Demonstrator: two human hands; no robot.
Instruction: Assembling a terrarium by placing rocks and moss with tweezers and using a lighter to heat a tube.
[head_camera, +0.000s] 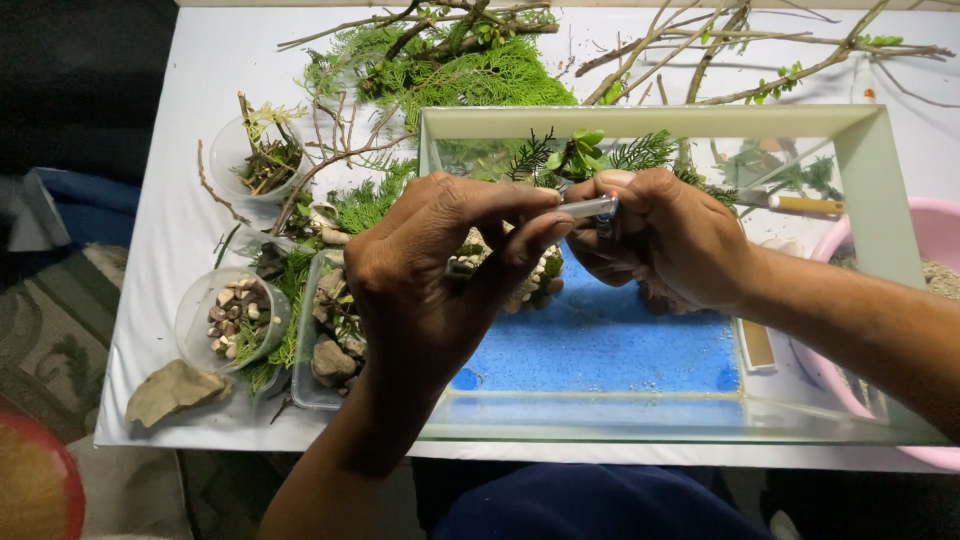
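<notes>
Stones (335, 355), branches (700, 50) beside tank (870, 180)

Both arms come in from the lower edge, bare forearms, meeting mid-frame. Left hand (430, 270) raised, back of hand up, wrist bent slightly, fingers curled, thumb and forefinger pinched together at the tips toward the right hand. Right hand (660, 240) just beside it, knuckles up, fingers folded in a loose fist, thumb and forefinger tips closed on something small and slim. Fingertips of the two hands nearly touching or touching, cannot tell which. Right forearm runs off diagonally to the lower right; left forearm rises steeply from the bottom centre-left. Both wrists held above the surface below.
</notes>
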